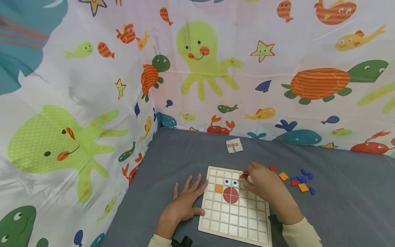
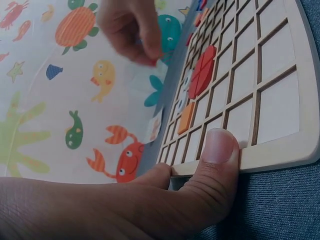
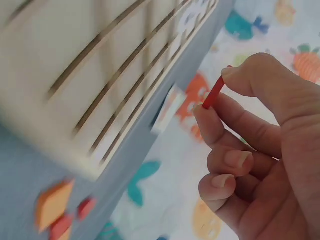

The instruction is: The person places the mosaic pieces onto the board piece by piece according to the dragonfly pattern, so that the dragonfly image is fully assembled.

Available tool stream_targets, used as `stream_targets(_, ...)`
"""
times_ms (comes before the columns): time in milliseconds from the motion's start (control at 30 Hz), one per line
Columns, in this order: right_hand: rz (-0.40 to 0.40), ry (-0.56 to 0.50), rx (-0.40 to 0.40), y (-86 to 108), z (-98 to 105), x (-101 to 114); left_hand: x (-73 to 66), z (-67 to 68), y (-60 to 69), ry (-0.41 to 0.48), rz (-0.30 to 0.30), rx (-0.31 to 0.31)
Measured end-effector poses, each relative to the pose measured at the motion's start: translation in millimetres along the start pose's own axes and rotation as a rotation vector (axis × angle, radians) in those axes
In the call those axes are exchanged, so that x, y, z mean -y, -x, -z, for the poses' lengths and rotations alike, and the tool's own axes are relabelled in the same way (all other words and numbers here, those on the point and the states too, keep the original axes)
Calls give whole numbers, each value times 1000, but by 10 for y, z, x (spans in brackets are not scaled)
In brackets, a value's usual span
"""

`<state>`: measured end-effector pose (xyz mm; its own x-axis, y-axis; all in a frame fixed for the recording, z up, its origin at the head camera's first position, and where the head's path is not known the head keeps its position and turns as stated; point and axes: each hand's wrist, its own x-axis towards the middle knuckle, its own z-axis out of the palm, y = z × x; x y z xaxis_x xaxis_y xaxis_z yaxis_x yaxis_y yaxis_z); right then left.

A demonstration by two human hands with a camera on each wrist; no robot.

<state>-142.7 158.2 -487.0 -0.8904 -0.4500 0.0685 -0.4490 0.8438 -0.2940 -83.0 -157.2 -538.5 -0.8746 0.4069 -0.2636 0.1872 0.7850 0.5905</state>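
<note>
A wooden grid board with white square cells lies on the grey cloth in the head view. On it are two eye pieces, an orange square and a red circle made up of quarter pieces. My left hand rests at the board's left edge, fingers spread, its thumb lying on the wooden rim. Above the board's upper right part, my right hand pinches a small thin red piece between thumb and finger. The piece's full outline cannot be made out.
Right of the board lie loose blue pieces, orange squares and red pieces. A small printed card sits beyond the board. A curtain printed with sea animals borders the cloth at the back and left.
</note>
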Motion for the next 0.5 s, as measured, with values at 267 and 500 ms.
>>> stream_targets(267, 166, 28, -50, -208, -200, 512, -58, 49, 40, -9, -4, -4)
stream_targets(500, 213, 21, -4, -304, -392, 724, 24, -48, -4, -29, -3, -29)
